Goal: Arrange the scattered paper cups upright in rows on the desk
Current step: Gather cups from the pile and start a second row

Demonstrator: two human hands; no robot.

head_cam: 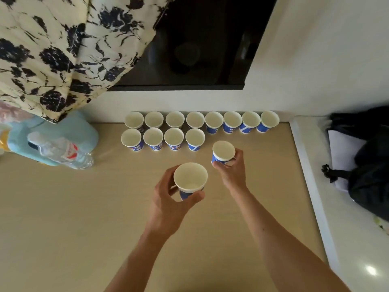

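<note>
Two upright cups are gripped in curled fingers [197,196], the right cup [223,151], held by the right hand [231,172], lying nearer than the left cup [190,178], held by the left hand [168,200], to the gap just right of the front row [174,138].

Matt paper cups [195,139], seemingly wooden desk [84,207]

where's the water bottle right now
Head view, left side of the desk: the water bottle lies on its side against a light blue object, left of the cup rows.

Plastic bottle [63,152], floral curtain [63,49], black bag [370,165].
</note>
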